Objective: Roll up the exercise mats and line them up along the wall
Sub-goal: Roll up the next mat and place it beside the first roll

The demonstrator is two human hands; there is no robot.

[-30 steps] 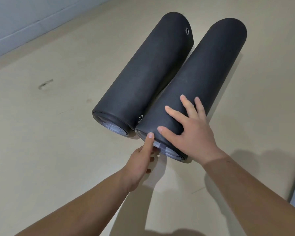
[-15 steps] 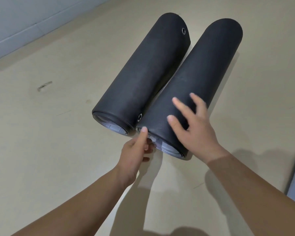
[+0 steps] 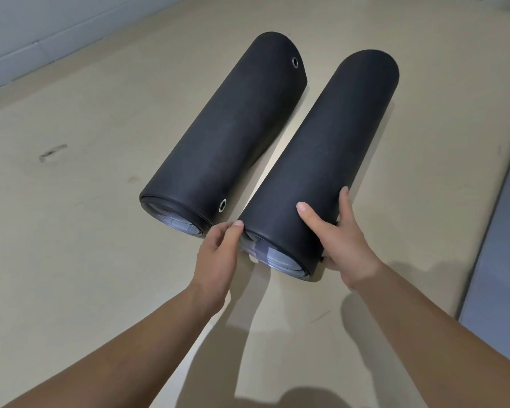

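Two rolled black exercise mats lie side by side on the beige floor, a narrow strip of floor showing between them. The left mat (image 3: pixel 218 136) has metal eyelets at both ends. My hands hold the near end of the right mat (image 3: pixel 330 148). My left hand (image 3: pixel 218 254) grips its left rim, thumb on the edge. My right hand (image 3: pixel 345 245) wraps its right side, thumb on top and fingers curled round the far flank.
A pale wall with a baseboard (image 3: pixel 42 42) runs along the upper left. A grey panel or door (image 3: pixel 501 231) borders the floor on the right. A scuff mark (image 3: pixel 52 153) shows on the open floor to the left.
The right mat has shifted away from the left one, opening a gap. My right hand went from lying flat on top to wrapping the mat's right side; my left hand now grips the rim.
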